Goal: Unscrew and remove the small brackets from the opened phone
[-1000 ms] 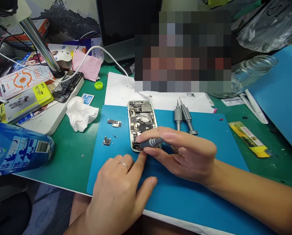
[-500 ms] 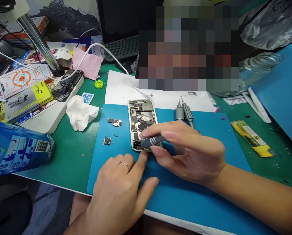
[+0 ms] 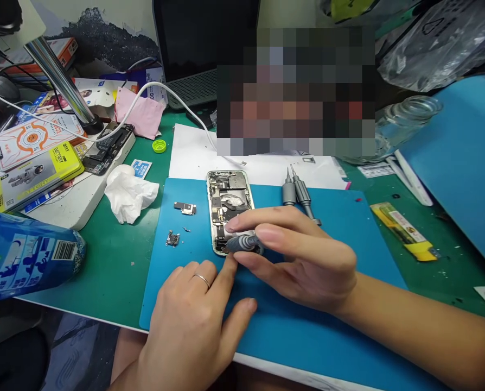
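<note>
An opened smartphone (image 3: 231, 201) lies face-up on the blue mat (image 3: 291, 336), its inner boards and parts exposed. My right hand (image 3: 307, 250) pinches a grey screwdriver (image 3: 242, 243) between thumb and fingers over the phone's lower end. The driver's tip is hidden. At the phone's bottom edge my left hand (image 3: 197, 309) touches with its index fingertip. Its thumb stands apart and the other fingers are bent, holding nothing. Left of the phone lie a small metal-plated part (image 3: 185, 208), a small dark circuit piece (image 3: 172, 238) and a tiny sliver-like part (image 3: 186, 229).
Behind my right hand two grey screwdrivers (image 3: 295, 193) lie on the mat. Crumpled tissue (image 3: 131, 193), a green cap (image 3: 159, 146) and a blue bag (image 3: 26, 255) are on the left. A glass jar (image 3: 405, 125) and yellow packet (image 3: 405, 231) are right.
The view has shifted slightly, moving the scene left and a little down. My right hand has come slightly left with the screwdriver, whose handle is tilted differently. My left fingertip stays at the phone's edge.
</note>
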### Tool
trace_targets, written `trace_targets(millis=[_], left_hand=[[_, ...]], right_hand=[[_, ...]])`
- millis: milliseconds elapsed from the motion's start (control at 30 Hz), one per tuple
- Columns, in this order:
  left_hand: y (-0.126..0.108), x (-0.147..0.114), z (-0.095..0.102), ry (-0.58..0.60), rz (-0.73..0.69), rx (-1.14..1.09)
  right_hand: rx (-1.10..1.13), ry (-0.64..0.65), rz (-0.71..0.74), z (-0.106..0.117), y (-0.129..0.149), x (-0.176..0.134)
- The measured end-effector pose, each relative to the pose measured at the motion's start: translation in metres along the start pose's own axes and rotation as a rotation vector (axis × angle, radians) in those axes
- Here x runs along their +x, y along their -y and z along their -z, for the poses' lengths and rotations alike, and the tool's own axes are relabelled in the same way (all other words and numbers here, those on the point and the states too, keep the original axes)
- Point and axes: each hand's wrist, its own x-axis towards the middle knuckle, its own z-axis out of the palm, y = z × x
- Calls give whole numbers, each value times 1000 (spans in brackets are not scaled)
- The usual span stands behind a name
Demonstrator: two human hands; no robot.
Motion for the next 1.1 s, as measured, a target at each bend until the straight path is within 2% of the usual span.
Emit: trace_targets(millis=[1100], left_hand=[[0,0,0,-26,-14,1]], right_hand=[[15,-27,-39,-3,1,-1]])
